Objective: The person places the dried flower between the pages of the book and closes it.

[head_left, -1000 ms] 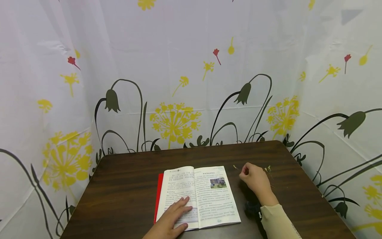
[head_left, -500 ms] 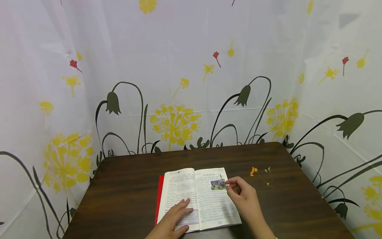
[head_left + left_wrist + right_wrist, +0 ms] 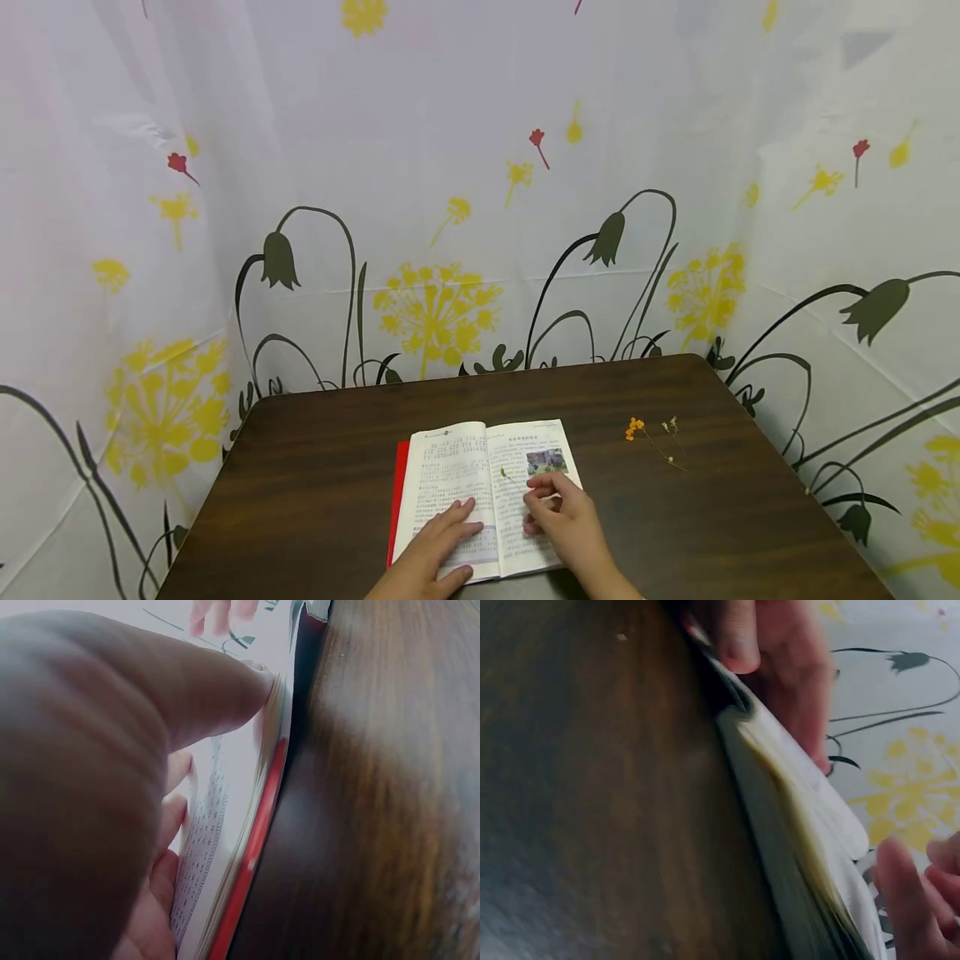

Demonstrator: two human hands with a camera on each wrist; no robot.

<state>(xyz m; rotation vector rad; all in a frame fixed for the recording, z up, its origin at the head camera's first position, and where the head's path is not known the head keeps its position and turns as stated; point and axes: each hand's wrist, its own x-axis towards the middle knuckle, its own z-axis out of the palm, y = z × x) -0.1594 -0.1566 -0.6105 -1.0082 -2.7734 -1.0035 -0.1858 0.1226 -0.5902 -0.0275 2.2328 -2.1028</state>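
Observation:
An open book with printed pages and a red cover edge lies on the table. My left hand rests with spread fingers on the lower left page; its thumb presses near the book's bottom edge in the left wrist view. Over the right page, my right hand pinches a tiny dried flower sprig by its thin stem. The sprig's greenish head points left, close to the book's middle fold. Whether it touches the paper I cannot tell. In the right wrist view the right fingers show at the lower right.
Right of the book, a dried orange flower and a small pale sprig lie on the dark wooden table, near a thin stem. Behind stands a white curtain printed with flowers.
My right hand has carried the small sprig from the table right of the book leftward over the right page. The orange flower, hidden earlier, has come into sight. My left hand stays put.

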